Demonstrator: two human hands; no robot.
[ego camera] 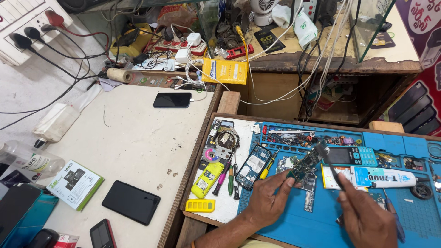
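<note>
Circuit board (307, 164) is pinched at its lower edge by the left hand (268, 200); a thin black tool (331, 169), gripped by the right hand (365, 218), should be guided steadily.

the scene is evenly and brightly lit by soft daylight; only faint shadows are cast, edges are slightly bent by wide-angle distortion.

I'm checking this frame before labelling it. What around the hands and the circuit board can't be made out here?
Head view only:
- Right hand: cut off by the bottom edge; the thin dark tool it holds is blurred, so its kind is unclear.
- Circuit board: parts too small to tell; the left hand covers its lower edge.
- Tool tip: touching the board or not, unclear.
- Blue mat: right side cut off.
</note>
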